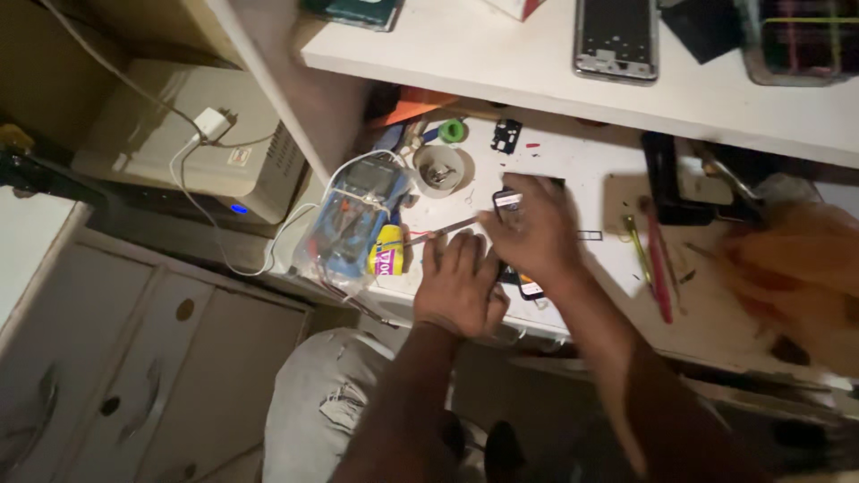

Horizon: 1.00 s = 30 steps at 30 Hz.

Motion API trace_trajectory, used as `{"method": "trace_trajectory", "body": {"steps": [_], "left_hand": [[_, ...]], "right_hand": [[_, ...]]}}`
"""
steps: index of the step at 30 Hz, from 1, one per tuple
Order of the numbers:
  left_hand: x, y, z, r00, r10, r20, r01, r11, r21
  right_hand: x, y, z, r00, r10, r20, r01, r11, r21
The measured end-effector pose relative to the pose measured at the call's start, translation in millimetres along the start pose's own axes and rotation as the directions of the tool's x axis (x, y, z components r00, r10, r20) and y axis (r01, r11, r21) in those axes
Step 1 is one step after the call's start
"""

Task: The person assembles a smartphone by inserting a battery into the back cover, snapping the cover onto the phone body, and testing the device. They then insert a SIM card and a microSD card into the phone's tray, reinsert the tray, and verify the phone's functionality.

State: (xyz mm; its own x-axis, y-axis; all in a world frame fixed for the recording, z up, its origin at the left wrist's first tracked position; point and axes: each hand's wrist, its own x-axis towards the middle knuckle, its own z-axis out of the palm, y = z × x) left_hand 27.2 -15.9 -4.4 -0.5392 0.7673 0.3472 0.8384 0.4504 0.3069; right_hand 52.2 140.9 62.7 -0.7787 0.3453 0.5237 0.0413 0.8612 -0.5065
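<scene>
Small dark flat phone part (pixel 519 282), partly hidden, lies at the near edge of the white worn workbench (pixel 582 179), under both our hands. Our left hand (pixel 458 284) rests palm-down beside it, fingers extended flat, gripping nothing we can see. Our right hand (pixel 535 231), blurred, is curled around thin metal tweezers (pixel 445 230) whose tips point left; how firmly, we cannot tell. Just left sits a yellow squat glue bottle (pixel 386 250), then a multimeter in clear plastic wrap (pixel 353 219). Farther back, a round white cup (pixel 438 170). On the shelf above, a bare silver phone frame (pixel 616 38).
</scene>
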Motion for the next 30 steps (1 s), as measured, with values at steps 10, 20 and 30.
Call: {"method": "trace_trajectory", "body": {"steps": [10, 20, 30], "left_hand": [[-3, 1, -2, 0.994, 0.022, -0.111, -0.024, 1.0, -0.018], [-2, 2, -6, 0.993, 0.022, -0.116, -0.027, 0.999, -0.045], [-3, 2, -5, 0.994, 0.021, -0.108, -0.028, 0.998, -0.064]], "right_hand": [[60, 16, 46, 0.999, 0.034, 0.032, -0.042, 0.963, 0.268], [51, 71, -13, 0.99, -0.138, -0.001, 0.138, 0.989, 0.048], [51, 11, 28, 0.955, -0.013, 0.297, -0.033, 0.988, 0.151]]}}
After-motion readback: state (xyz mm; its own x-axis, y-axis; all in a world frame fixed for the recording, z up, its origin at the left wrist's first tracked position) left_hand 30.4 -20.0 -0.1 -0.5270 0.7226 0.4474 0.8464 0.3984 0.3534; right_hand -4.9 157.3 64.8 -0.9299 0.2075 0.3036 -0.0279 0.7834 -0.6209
